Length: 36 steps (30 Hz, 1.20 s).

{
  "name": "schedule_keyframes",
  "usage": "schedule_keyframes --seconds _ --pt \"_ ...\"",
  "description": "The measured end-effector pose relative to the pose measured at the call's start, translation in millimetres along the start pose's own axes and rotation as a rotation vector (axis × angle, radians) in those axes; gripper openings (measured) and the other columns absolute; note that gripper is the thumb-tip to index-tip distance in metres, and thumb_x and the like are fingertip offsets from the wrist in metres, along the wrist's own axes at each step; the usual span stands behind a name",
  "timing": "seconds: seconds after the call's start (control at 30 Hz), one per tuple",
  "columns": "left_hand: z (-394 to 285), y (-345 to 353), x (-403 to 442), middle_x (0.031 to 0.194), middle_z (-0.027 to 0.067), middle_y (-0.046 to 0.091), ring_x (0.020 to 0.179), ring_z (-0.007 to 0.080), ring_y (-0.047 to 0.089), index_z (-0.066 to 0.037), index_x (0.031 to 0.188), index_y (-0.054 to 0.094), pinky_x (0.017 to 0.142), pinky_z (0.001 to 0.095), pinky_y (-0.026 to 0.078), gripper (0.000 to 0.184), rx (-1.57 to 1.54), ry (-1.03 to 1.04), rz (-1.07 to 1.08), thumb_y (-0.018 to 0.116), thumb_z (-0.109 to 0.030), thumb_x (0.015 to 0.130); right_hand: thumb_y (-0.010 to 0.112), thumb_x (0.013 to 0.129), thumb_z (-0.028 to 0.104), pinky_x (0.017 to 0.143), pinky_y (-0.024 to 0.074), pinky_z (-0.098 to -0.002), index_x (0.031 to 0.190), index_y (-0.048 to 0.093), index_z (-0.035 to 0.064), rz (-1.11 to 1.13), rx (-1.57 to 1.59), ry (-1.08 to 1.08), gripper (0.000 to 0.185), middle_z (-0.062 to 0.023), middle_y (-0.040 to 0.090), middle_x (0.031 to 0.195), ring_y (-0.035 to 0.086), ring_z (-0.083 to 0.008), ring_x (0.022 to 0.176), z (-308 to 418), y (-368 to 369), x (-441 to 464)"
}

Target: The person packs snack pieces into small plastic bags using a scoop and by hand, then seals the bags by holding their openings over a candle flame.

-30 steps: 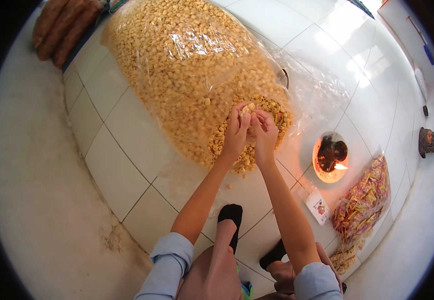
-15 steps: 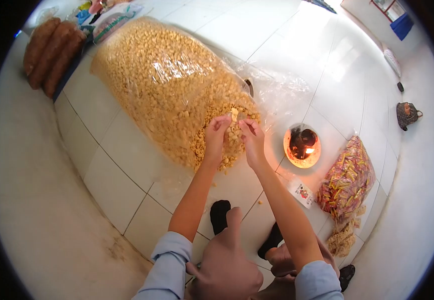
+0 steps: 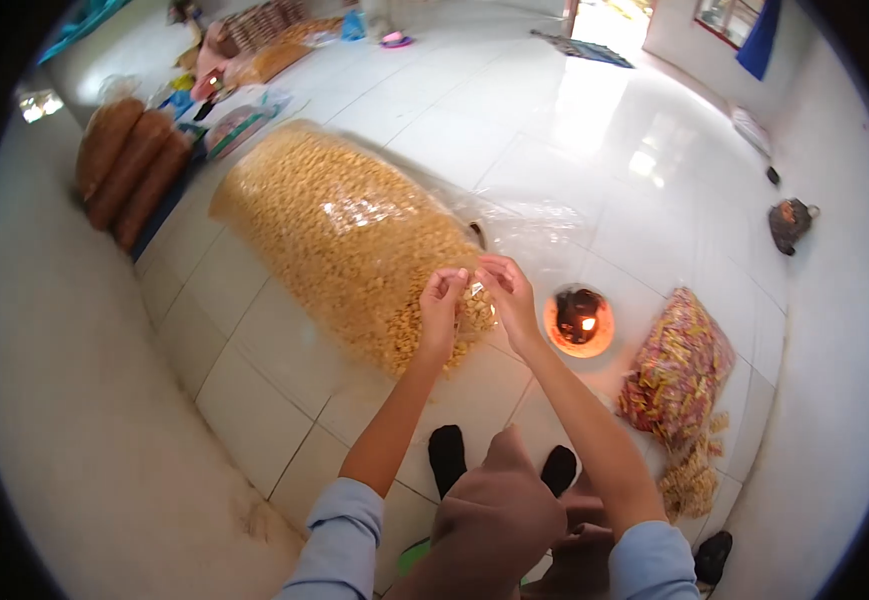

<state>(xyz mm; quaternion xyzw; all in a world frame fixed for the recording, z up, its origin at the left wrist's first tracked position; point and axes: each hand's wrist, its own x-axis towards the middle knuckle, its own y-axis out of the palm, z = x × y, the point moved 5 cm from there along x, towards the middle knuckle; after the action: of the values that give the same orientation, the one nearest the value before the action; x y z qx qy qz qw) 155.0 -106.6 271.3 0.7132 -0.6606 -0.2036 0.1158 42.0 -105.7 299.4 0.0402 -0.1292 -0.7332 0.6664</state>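
Between my two hands hangs a small clear plastic bag (image 3: pixel 476 306) with pale yellow snack pieces inside. My left hand (image 3: pixel 443 291) is closed in a pinch on the bag's upper left edge. Opposite it, my right hand (image 3: pixel 506 291) pinches the upper right edge, fingertips close to the left ones. Just beyond and beneath them lies a very large clear sack (image 3: pixel 324 230) full of the same kind of small golden snacks, its mouth toward me. To the right of my right hand, a small flame burns in a round dish (image 3: pixel 552 333) with a dark, sooty middle.
A bulging bag of red and yellow packets (image 3: pixel 676 370) lies at the right, with bundled packets (image 3: pixel 689 485) below it. Long brown-filled sacks (image 3: pixel 126 175) lean by the left wall. A small dark bag (image 3: pixel 790 224) hangs on the right wall. My feet (image 3: pixel 446 458) are on the tiles.
My view has tilted up, showing more of the far room and doorway. Both hands have come closer together at the small bag's top. The white card by the dish is out of sight.
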Motion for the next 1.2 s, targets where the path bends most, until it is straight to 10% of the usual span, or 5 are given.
schedule_keyframes --seconds 0.43,0.77,1.03,1.2 --pt "-9 283 -167 0.102 0.0044 0.055 0.094 0.0092 0.053 -0.003 0.115 0.039 0.075 0.0245 0.047 0.041 0.079 0.093 0.993 0.060 -0.004 0.080 0.059 0.080 0.008 0.068 0.0435 -0.0227 0.084 0.054 0.0000 -0.413 -0.123 -0.404 0.010 -0.0051 0.057 0.081 0.053 -0.0093 0.076 250 -202 -129" --pt "229 266 -157 0.094 0.0079 0.056 0.082 0.0092 0.056 0.001 0.112 0.041 0.070 0.0233 0.047 0.040 0.508 -0.095 0.980 0.061 -0.015 0.081 0.053 0.085 0.012 0.074 0.0422 -0.0210 0.091 0.058 -0.0012 -0.791 -0.122 -0.063 0.015 -0.0039 0.060 0.088 0.055 -0.0080 0.085 53 -402 -202" --pt "336 206 -141 0.095 0.0103 0.056 0.083 0.0121 0.056 0.002 0.111 0.036 0.070 0.0249 0.047 0.044 0.602 -0.350 0.899 0.061 -0.018 0.081 0.059 0.074 0.006 0.078 0.0409 -0.0370 0.095 0.056 0.0022 -0.547 -1.286 0.108 0.021 -0.0116 0.053 0.087 0.048 -0.0285 0.091 -85 -455 -237" --pt "339 224 -144 0.095 0.0063 0.055 0.086 0.0116 0.055 -0.002 0.113 0.036 0.073 0.0252 0.047 0.055 0.523 -0.038 0.928 0.071 -0.009 0.071 0.063 0.072 0.006 0.076 0.0403 -0.0380 0.088 0.053 0.0025 -0.563 -1.292 0.167 0.019 -0.0097 0.053 0.084 0.048 -0.0277 0.090 -94 -458 -238"
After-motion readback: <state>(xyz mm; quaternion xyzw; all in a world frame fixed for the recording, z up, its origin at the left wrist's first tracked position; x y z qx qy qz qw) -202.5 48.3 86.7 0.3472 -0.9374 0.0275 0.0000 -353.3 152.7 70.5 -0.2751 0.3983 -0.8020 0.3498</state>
